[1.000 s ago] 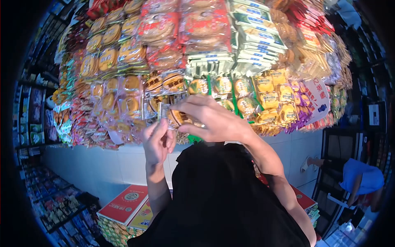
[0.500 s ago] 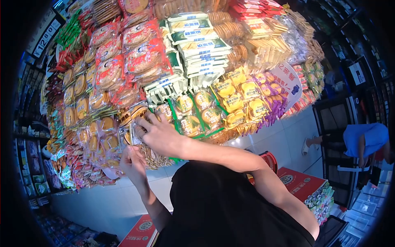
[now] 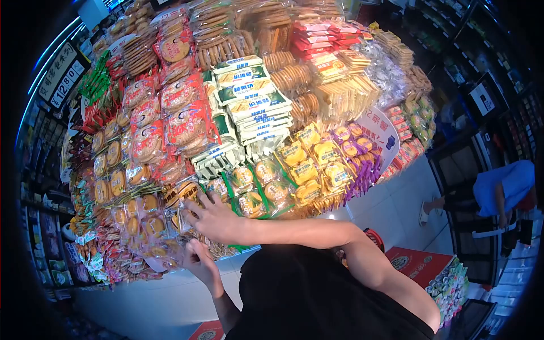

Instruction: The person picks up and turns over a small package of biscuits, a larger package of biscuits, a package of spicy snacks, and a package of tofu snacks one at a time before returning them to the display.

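My right hand [image 3: 214,220] reaches across from the right with its fingers spread over brown-and-black wrapped round cookies [image 3: 180,191]. Its fingertips appear to touch the packs at the near edge of the display. Just below it is my left hand [image 3: 200,262], with curled fingers close together beside the front packets; whatever they may hold is hidden. To the right of my right hand lie green-edged packs of round cookies [image 3: 250,204]. Clear packs of yellow round cookies [image 3: 152,225] lie on the left.
White-and-green wrapped biscuits [image 3: 255,105], red cookie packs [image 3: 186,126] and yellow packs [image 3: 323,161] are heaped behind. A price sign [image 3: 61,76] stands far left. Red boxes [image 3: 416,263] are at the right. A person in a blue top [image 3: 501,187] stands beyond the tiled floor.
The view has shifted, so the display sits lower and further left. My left hand has drawn back slightly from the packets; my right hand stays over the brown-and-black packs with fingers more spread.
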### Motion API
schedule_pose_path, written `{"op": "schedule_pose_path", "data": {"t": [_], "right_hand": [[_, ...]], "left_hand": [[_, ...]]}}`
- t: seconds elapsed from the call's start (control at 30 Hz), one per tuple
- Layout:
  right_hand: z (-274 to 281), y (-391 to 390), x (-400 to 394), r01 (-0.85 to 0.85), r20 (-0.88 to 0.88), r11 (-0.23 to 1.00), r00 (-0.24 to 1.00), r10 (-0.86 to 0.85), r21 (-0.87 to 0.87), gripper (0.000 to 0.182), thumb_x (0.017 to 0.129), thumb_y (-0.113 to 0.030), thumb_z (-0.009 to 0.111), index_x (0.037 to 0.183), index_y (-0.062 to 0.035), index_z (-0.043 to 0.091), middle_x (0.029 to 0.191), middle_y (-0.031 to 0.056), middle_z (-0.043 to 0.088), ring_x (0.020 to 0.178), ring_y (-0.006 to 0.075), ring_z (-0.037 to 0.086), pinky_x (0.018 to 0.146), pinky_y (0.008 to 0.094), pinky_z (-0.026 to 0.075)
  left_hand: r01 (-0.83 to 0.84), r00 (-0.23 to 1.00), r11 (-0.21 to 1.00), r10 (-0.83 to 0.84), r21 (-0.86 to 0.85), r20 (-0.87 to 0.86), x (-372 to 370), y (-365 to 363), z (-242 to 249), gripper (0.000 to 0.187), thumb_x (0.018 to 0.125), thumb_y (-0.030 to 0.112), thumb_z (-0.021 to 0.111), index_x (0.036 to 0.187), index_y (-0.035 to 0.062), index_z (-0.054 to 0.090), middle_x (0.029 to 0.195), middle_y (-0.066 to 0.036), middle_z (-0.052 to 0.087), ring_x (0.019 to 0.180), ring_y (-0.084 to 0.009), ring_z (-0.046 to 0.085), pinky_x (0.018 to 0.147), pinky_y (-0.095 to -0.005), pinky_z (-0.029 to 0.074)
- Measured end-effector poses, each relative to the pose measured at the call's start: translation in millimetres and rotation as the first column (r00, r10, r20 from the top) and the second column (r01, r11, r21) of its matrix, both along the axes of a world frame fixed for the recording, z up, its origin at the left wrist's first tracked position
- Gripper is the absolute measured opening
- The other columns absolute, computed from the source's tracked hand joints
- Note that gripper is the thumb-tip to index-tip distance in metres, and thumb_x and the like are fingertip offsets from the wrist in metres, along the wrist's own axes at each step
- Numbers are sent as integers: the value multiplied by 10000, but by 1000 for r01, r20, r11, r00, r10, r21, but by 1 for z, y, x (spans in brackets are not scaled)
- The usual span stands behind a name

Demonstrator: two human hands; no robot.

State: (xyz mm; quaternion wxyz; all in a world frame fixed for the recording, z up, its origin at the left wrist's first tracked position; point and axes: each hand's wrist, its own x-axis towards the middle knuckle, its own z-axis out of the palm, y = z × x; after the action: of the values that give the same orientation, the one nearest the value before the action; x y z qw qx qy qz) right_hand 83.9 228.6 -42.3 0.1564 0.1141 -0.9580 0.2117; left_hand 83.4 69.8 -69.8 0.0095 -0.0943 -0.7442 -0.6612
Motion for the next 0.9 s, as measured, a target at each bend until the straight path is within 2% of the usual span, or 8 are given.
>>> {"op": "schedule_pose_path", "data": {"t": [0.07,0.23,0.4,0.5,0.57,0.7,0.83,0.9], "right_hand": [[15,7,8,-24,38,997,999,21,79,697,786,-98,661,1426,26,414,1490,263,360,1262,492,444,1021,605,369],[45,41,32,-109,-78,994,991,107,-27,644,775,-38,646,1390,6,461,1437,253,422,1252,453,470,998,575,402],[115,115,51,-296,212,954,936,280,46,398,865,-116,627,1237,8,561,1100,198,624,1047,375,618,899,480,484],[163,168,47,-277,275,960,920,280,-52,303,937,-181,611,1156,28,608,940,236,656,879,401,665,774,469,536],[190,204,32,-243,142,970,959,245,-30,268,928,-172,624,1094,38,639,914,236,675,861,384,676,747,456,546],[235,279,-23,109,-53,977,993,-101,184,270,896,-154,661,1085,39,646,908,225,695,902,377,676,792,451,538],[235,384,-103,381,-345,794,910,-231,474,368,861,-161,697,1187,-14,608,1124,240,663,1038,385,640,914,451,508],[234,420,-127,395,-174,702,914,-367,593,498,831,-217,735,1268,-40,574,1245,216,621,1130,378,603,973,433,484]], "left_hand": [[258,961,959,-242,-120,131,16,-3,-2,361,1026,206,504,705,43,496,579,41,420,506,-27,362,466,-221,271],[763,594,643,-740,71,317,50,6,-9,189,1000,93,511,1053,-25,649,804,-53,645,735,-70,572,699,-218,455],[972,216,235,-910,9,355,54,31,-15,429,1041,348,451,1294,33,594,1292,-129,605,1240,-273,543,1068,-380,386],[988,147,152,-954,-2,260,65,46,-37,510,1047,429,392,1335,47,570,1367,-154,557,1318,-296,481,1129,-406,336],[987,145,162,-930,22,338,68,50,-40,521,1046,436,393,1369,56,543,1434,-161,505,1372,-296,426,1160,-415,305],[988,118,145,-923,46,367,75,57,-49,529,1050,422,382,1404,49,506,1456,-162,484,1392,-307,402,1168,-412,291],[989,117,139,-930,39,348,78,60,-41,524,1053,390,361,1426,41,478,1495,-165,439,1407,-309,381,1178,-399,273],[984,156,178,-928,34,339,82,56,-45,529,1055,385,352,1442,40,457,1511,-161,421,1413,-306,372,1180,-399,267]]}}
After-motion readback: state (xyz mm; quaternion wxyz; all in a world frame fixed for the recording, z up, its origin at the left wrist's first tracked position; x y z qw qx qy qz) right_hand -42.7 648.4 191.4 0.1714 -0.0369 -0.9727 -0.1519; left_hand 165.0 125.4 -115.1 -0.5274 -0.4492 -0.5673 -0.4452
